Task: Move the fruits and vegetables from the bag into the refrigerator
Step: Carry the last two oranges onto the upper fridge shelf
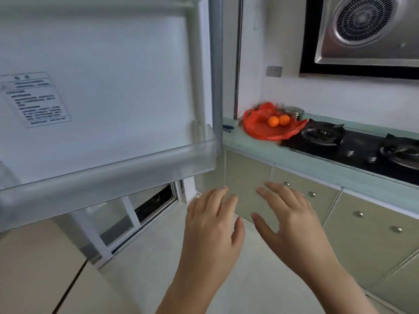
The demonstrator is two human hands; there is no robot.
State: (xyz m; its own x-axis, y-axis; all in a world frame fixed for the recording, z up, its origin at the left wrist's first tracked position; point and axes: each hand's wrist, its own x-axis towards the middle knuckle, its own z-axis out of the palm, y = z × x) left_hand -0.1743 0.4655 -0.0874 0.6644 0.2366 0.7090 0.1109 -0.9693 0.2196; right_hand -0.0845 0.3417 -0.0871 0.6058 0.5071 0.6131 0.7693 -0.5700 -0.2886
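Seen from the head camera, the left hand point(210, 223) and the right hand point(292, 218) are held out side by side, palms down, over the pale floor point(140, 279). The fingers of both are spread wide and fairly straight, and neither hand holds or touches anything. They are close together but apart from each other, in front of the beige cupboards point(362, 225) under the table point(247, 145).

The red bag point(260, 132) lies open and flattened at the left end of the table, close to the back corner by the wall. Its right edge reaches the near corner of the black stove point(353, 146). On the bag sit the left orange point(273, 121) and the right orange point(284, 120), side by side. Just behind the bag stands a shiny metal thing point(294, 111), blurred, perhaps a pot or jar.

The refrigerator door point(108, 71) stands open on the left. It bears a printed sticker point(36, 98), and its clear door shelf point(113, 175) runs along its lower edge. A steel hood point(367, 28) hangs above the stove.
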